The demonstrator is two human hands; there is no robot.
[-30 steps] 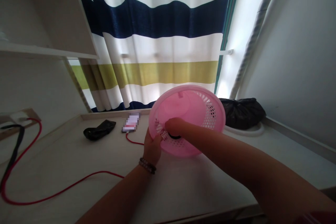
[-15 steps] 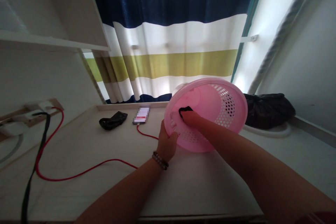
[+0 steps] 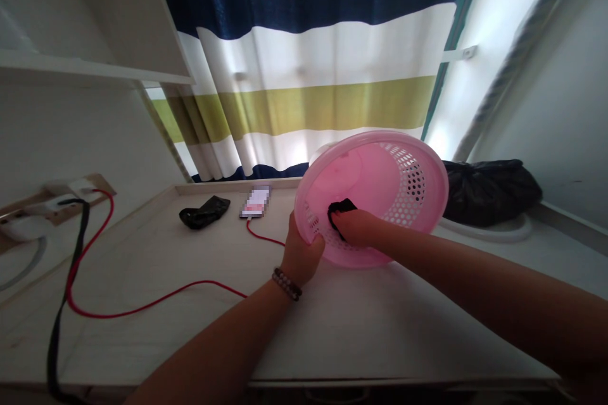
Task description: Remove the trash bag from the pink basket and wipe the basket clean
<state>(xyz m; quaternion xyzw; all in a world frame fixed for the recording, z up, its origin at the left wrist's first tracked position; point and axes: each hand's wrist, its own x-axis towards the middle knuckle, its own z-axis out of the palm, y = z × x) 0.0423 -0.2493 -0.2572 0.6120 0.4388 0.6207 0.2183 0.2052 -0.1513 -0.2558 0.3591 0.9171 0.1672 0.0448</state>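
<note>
A pink plastic basket (image 3: 370,171) with round holes in its wall lies tilted over the desk, its mouth facing me. My left hand (image 3: 301,253) grips the near left of its rim, the thumb on the inner side. Inside the basket, my right hand (image 3: 356,226) is closed on a black cloth (image 3: 342,206), which is bunched against the lower left inner wall. Part of the cloth is hidden by the fingers. On my left wrist is a beaded bracelet (image 3: 287,284).
A phone (image 3: 255,201) on a red cable (image 3: 156,305) and a folded black plastic bag (image 3: 204,212) lie on the desk at left. A full black bag (image 3: 489,193) stands at right over a white ring-shaped rim (image 3: 494,231). Power plugs (image 3: 61,193) sit at the left wall.
My right hand has moved the black cloth slightly down and right along the basket's inside. The left hand keeps its hold on the rim. The view has tipped a little downward.
</note>
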